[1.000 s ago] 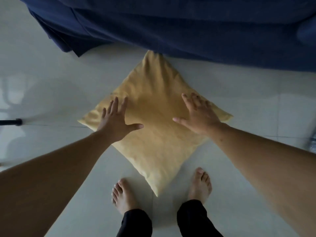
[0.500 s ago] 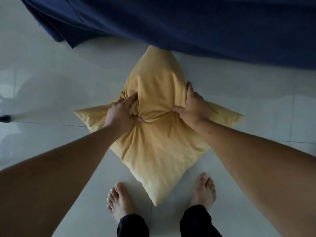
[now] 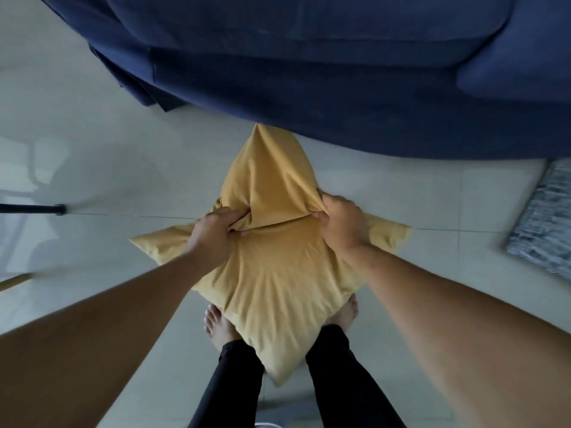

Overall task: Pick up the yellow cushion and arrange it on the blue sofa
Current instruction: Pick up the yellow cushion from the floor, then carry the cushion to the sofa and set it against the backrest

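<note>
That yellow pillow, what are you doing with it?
A person is picking up the yellow cushion with both hands. The left hand and the right hand each pinch a bunch of its fabric near the middle, so it sags between them above the person's bare feet. The blue sofa is just ahead, with nothing placed on it yet.

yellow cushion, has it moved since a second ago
Yes. The yellow cushion has risen off the floor: its near corner, which lay between the feet, now overlaps the legs, bunched in both hands.
</note>
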